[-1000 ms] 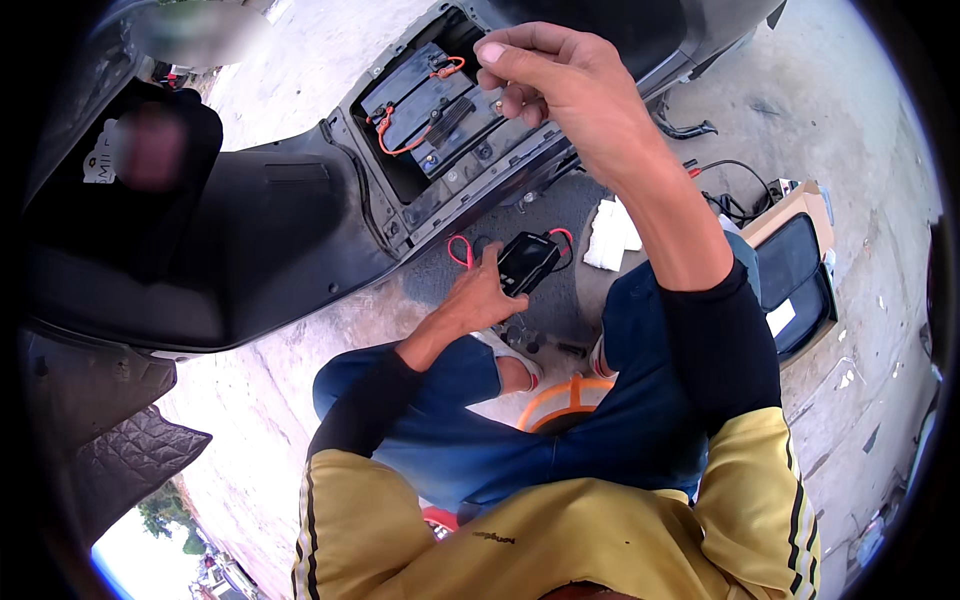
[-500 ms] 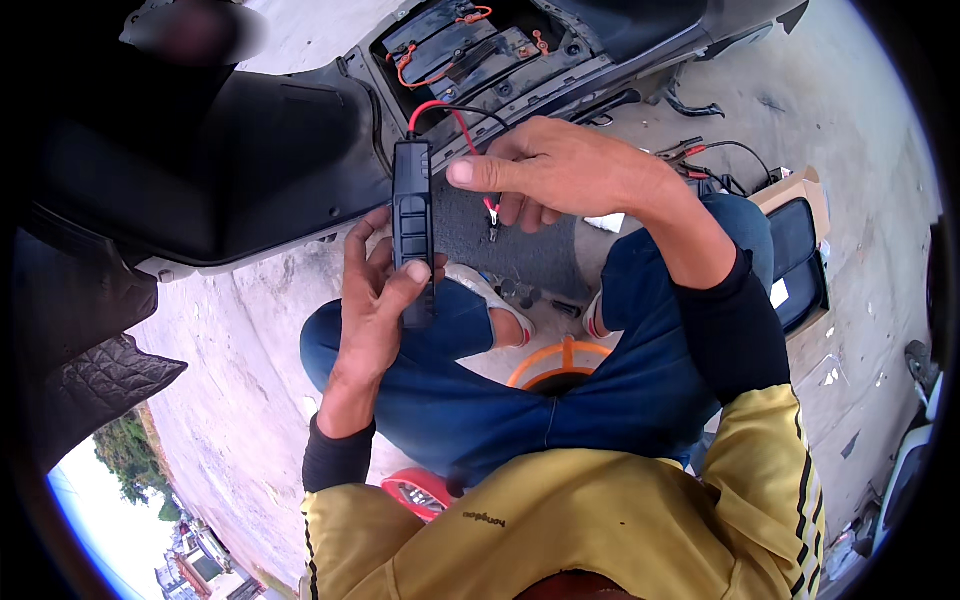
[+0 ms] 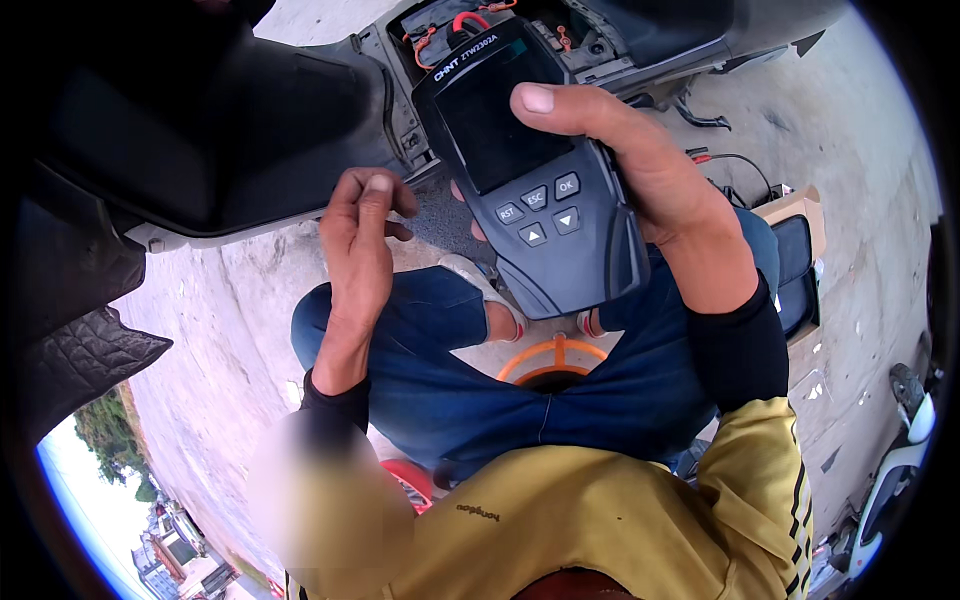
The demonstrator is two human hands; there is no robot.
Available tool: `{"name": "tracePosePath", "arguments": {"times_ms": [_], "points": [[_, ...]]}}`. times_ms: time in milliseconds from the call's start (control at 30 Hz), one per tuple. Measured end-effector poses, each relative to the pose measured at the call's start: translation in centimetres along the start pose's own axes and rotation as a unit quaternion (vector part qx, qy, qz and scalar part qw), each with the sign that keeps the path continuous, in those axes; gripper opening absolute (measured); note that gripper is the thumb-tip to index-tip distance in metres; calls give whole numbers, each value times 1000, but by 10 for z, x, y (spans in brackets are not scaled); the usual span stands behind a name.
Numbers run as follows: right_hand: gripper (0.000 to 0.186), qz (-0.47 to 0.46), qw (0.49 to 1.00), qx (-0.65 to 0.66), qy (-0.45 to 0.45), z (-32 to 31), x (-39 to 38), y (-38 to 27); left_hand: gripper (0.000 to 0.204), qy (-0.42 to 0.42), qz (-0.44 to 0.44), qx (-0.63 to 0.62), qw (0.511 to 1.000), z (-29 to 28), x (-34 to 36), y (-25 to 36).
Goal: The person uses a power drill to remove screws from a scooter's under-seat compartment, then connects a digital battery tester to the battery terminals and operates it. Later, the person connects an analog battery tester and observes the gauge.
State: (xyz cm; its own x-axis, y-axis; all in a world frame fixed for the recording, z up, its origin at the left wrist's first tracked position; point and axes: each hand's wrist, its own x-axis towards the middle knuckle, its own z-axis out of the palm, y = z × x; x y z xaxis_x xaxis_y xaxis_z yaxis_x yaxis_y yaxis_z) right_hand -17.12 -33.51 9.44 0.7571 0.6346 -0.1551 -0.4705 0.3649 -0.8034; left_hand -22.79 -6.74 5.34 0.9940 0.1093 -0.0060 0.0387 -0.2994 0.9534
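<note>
My right hand [image 3: 655,165] grips a dark grey handheld battery tester [image 3: 575,265] along its right side. The thumb lies over the edge of its dark screen, and several fingertips show at its left edge. Several grey buttons sit below the screen, which faces up toward me. From the tester's top end comes a red cable [image 3: 468,22]. To its left is my left hand [image 3: 360,235], apart from the tester, with fingers curled in and the thumb against them; nothing shows in it. The tester covers part of an open vehicle compartment [image 3: 395,50] with orange-red leads.
Dark vehicle bodywork [image 3: 240,150] spans the far left. At the right, an open cardboard box [image 3: 805,215] with a black case stands on the concrete ground, near a black cable [image 3: 745,160] with red parts. An orange ring-shaped frame [image 3: 560,350] is between my knees.
The tester has passed from my left hand to my right, turned from edge-on to show its screen and buttons, and come closer. My left hand has let go of it.
</note>
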Motion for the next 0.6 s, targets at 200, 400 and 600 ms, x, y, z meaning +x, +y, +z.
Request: {"name": "tracePosePath", "arguments": {"times_ms": [200,400,600], "points": [[54,24,992,99,69,9,-28,-14,33,-245,14,373,895,34,29,-141],[61,69,986,117,100,-7,-36,-10,35,-448,-113,420,781,113,68,-257],[68,84,974,149,151,-17,-56,-10,35,-243,-228,451,828,116,74,-256]]}}
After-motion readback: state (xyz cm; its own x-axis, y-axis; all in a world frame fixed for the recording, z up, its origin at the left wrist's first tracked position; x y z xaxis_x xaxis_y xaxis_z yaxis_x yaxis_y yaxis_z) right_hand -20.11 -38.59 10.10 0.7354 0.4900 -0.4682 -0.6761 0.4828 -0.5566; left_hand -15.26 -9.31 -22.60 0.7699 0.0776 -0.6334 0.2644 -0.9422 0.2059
